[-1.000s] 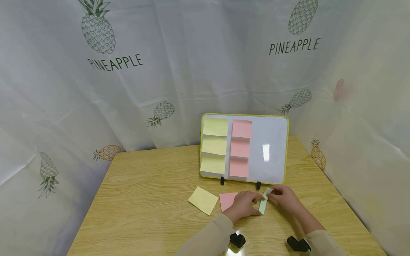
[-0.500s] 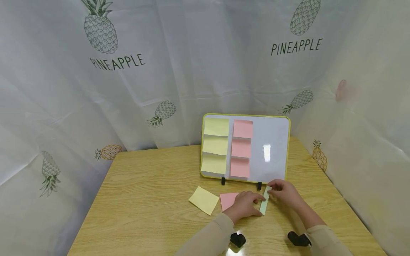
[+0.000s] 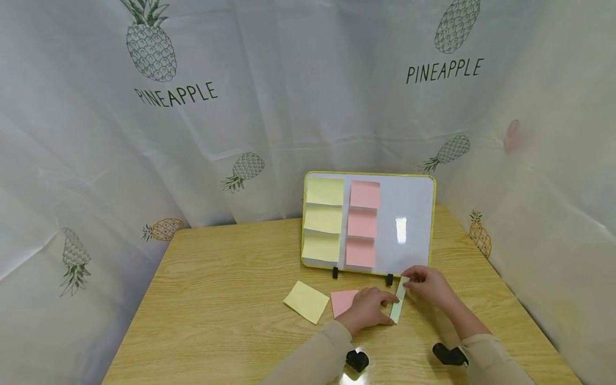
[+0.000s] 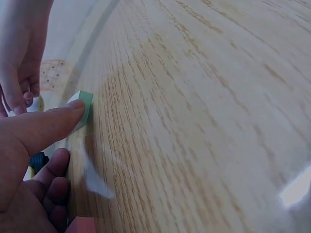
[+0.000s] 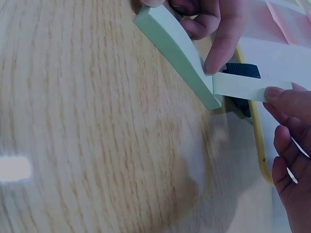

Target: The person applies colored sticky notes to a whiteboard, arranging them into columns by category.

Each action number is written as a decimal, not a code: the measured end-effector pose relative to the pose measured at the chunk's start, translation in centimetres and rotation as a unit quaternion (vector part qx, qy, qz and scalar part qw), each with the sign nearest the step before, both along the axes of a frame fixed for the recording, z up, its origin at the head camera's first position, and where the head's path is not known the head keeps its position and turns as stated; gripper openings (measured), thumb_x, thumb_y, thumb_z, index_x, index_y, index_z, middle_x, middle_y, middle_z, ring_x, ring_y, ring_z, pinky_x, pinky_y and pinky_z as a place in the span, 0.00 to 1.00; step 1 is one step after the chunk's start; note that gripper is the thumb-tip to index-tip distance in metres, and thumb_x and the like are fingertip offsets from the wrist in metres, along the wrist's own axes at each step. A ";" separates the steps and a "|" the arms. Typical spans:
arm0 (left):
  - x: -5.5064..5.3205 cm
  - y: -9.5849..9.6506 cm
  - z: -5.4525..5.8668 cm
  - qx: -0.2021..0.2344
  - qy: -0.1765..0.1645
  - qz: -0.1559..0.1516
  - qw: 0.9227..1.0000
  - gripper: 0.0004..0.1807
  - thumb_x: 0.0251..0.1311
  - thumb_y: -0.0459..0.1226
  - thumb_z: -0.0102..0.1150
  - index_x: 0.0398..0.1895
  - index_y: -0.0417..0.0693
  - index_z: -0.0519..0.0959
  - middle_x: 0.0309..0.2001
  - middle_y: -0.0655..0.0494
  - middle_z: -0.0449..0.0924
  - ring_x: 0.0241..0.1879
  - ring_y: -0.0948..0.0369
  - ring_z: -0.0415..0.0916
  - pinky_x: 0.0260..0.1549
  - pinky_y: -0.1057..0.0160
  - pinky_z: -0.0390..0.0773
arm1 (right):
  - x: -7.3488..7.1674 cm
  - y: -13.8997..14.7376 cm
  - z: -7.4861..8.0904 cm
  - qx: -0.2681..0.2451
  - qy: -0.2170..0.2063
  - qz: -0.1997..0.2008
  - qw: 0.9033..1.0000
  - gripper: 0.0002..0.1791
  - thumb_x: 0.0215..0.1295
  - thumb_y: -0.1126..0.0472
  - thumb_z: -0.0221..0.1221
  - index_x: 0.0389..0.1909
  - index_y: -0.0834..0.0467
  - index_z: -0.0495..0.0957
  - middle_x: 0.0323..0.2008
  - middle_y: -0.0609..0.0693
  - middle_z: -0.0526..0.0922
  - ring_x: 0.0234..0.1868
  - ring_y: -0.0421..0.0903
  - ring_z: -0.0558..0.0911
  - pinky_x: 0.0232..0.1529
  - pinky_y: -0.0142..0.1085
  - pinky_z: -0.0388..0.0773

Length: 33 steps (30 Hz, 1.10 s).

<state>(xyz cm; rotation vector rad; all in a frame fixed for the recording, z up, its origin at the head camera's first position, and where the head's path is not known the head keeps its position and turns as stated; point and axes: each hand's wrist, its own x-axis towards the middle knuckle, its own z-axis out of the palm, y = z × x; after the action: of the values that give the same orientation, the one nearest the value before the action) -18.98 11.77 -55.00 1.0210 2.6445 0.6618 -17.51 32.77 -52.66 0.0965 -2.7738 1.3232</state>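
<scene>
A narrow light-green sticky note pad (image 3: 396, 311) lies on the table in front of the whiteboard (image 3: 405, 214). My left hand (image 3: 368, 308) grips it between thumb and a finger, one at each end, as the right wrist view shows. With thumb and fingers my right hand (image 3: 431, 287) pinches the free end of the pad's top sheet (image 5: 240, 86). That sheet stands lifted toward the board, its other end still on the pad by the left fingertip. Beside the left hand is a pink sticky note pad (image 3: 341, 302), partly covered by it.
Yellow notes (image 3: 321, 219) and pink notes (image 3: 362, 222) hang in two columns on the board, which stands on black feet (image 3: 389, 279). A yellow sticky note pad (image 3: 306, 302) lies left of the pink one. Black objects (image 3: 357, 361) show by both wrists. A pineapple-print curtain (image 3: 289, 107) surrounds the table (image 3: 216, 299).
My right hand has moved a little toward the board, drawing the green sheet's end upward and straighter. The left hand and the pad have stayed nearly in place.
</scene>
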 end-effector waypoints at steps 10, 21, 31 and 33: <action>0.0 0.0 -0.1 -0.002 -0.002 -0.003 1.000 0.26 0.49 0.50 0.75 0.54 0.74 0.79 0.31 0.74 0.67 0.31 0.72 0.62 0.32 0.67 0.62 | -0.4 0.4 0.2 -0.008 0.002 -0.002 1.000 0.08 0.60 0.70 0.65 0.41 0.62 0.83 0.28 0.50 0.79 0.29 0.42 0.75 0.29 0.35 0.74; -0.1 0.0 -0.3 0.001 -0.003 -0.003 1.000 0.26 0.49 0.50 0.75 0.54 0.75 0.79 0.31 0.74 0.67 0.31 0.73 0.62 0.32 0.67 0.62 | -0.6 0.5 0.5 -0.015 0.013 0.000 1.000 0.08 0.60 0.70 0.65 0.41 0.63 0.83 0.29 0.49 0.79 0.30 0.42 0.74 0.29 0.34 0.75; -0.2 0.0 -0.3 0.001 -0.007 -0.003 1.000 0.27 0.49 0.50 0.75 0.54 0.75 0.79 0.31 0.74 0.67 0.31 0.72 0.62 0.33 0.67 0.62 | -0.7 0.7 0.7 -0.010 0.007 -0.006 1.000 0.07 0.60 0.68 0.66 0.40 0.62 0.83 0.29 0.48 0.79 0.30 0.42 0.74 0.29 0.34 0.74; -0.2 0.0 -0.3 0.001 -0.007 -0.005 1.000 0.27 0.49 0.50 0.75 0.55 0.75 0.79 0.31 0.74 0.67 0.32 0.73 0.62 0.33 0.67 0.62 | -0.7 0.7 0.9 -0.010 0.007 -0.006 1.000 0.07 0.60 0.67 0.66 0.40 0.62 0.83 0.29 0.48 0.79 0.30 0.42 0.74 0.29 0.34 0.74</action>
<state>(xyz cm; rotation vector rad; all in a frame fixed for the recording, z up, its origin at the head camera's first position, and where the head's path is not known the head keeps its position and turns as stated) -19.15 11.80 -55.27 1.0253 2.6268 0.6668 -18.18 33.44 -51.80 0.0864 -2.7450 1.3410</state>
